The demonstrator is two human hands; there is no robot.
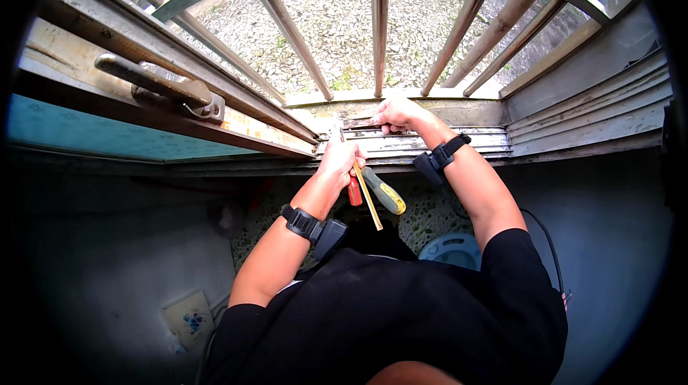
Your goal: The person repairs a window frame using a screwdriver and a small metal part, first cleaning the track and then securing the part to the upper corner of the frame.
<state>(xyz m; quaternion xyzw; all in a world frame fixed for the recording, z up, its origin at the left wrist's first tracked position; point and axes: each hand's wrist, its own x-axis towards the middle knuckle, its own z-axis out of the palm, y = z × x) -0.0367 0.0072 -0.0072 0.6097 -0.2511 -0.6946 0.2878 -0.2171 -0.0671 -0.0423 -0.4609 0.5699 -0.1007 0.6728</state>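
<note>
My left hand (340, 159) is closed around several slim tools over the near edge of the window frame. Out of its lower side stick a red handle (355, 192), a grey-green and yellow screwdriver handle (384, 191) and a thin yellowish stick (370, 199). Their front ends are mostly hidden by the fingers. To its right, my right hand (398, 114) is bent down at the sliding-window track (430, 143), fingers pressed together. Something thin and dark shows at those fingertips, too small to name. The track looks dirty, with dark grime along its grooves.
Metal bars (379, 27) stand beyond the sill, with gravel outside. At left is a window sash (251, 131) with a metal latch handle (150, 84). Below are a light-blue plastic stool (451, 243) and a black cable (550, 242) beside my right arm.
</note>
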